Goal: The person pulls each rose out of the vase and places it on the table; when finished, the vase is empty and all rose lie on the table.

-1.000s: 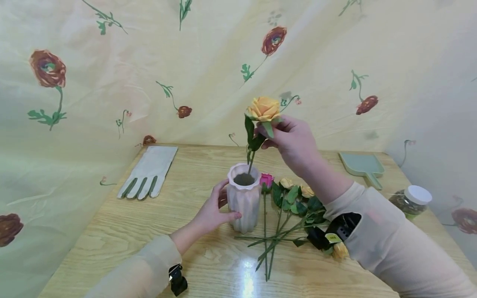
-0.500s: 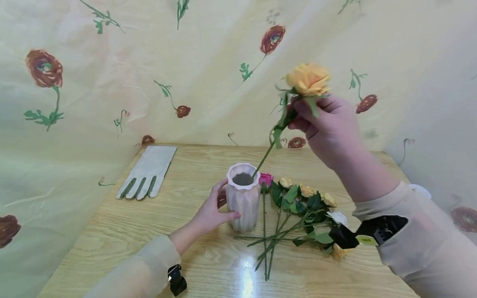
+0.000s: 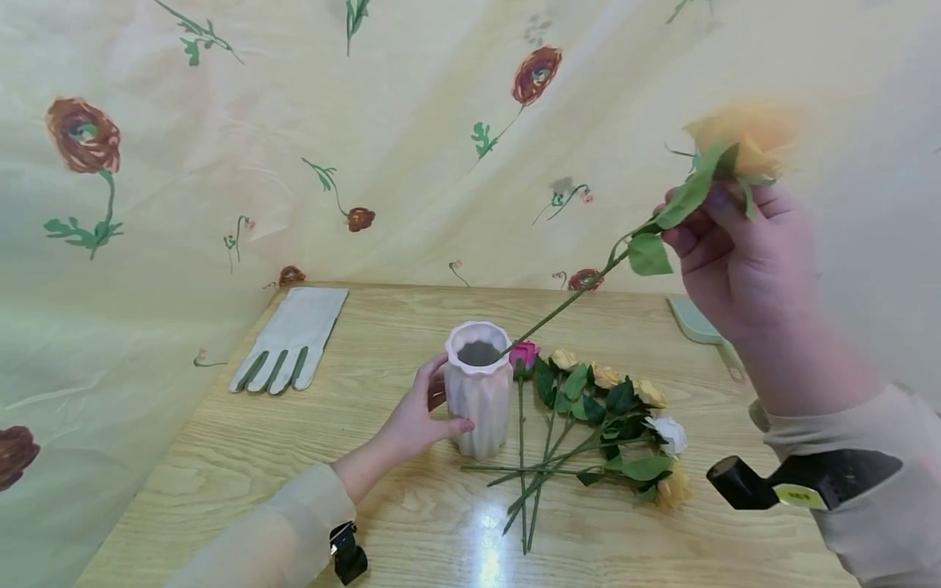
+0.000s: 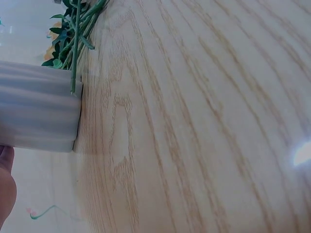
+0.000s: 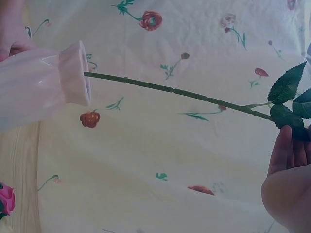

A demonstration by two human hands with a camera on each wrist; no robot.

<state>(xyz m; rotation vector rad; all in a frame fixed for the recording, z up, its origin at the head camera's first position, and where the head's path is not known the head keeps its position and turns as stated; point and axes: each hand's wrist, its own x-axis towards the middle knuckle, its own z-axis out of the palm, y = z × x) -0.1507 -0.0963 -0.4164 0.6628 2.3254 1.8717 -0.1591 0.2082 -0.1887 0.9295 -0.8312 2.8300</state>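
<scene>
A pale pink fluted vase (image 3: 479, 408) stands upright on the wooden table, dark inside its scalloped mouth. My left hand (image 3: 412, 420) grips its left side, thumb across the front. Up at the right, my right hand (image 3: 757, 261) pinches a yellow artificial rose (image 3: 746, 135) just under its blurred bloom. The rose's stem slants down left, its lower end at the vase's right rim. In the right wrist view the stem (image 5: 165, 88) runs into the vase mouth (image 5: 77, 73); its tip is hidden. Only a bit of the left hand (image 4: 6, 187) shows in the left wrist view.
Right of the vase lie several artificial flowers with crossed stems (image 3: 544, 469), among them a pink rose (image 3: 524, 356) and a white one (image 3: 667, 434). A grey-white glove (image 3: 290, 339) is at the back left. A green dustpan (image 3: 694, 320) is partly behind the right arm.
My right hand has moved up and to the right with the yellow rose, tilting its stem from near upright to a long slant. My left hand and the vase stay put.
</scene>
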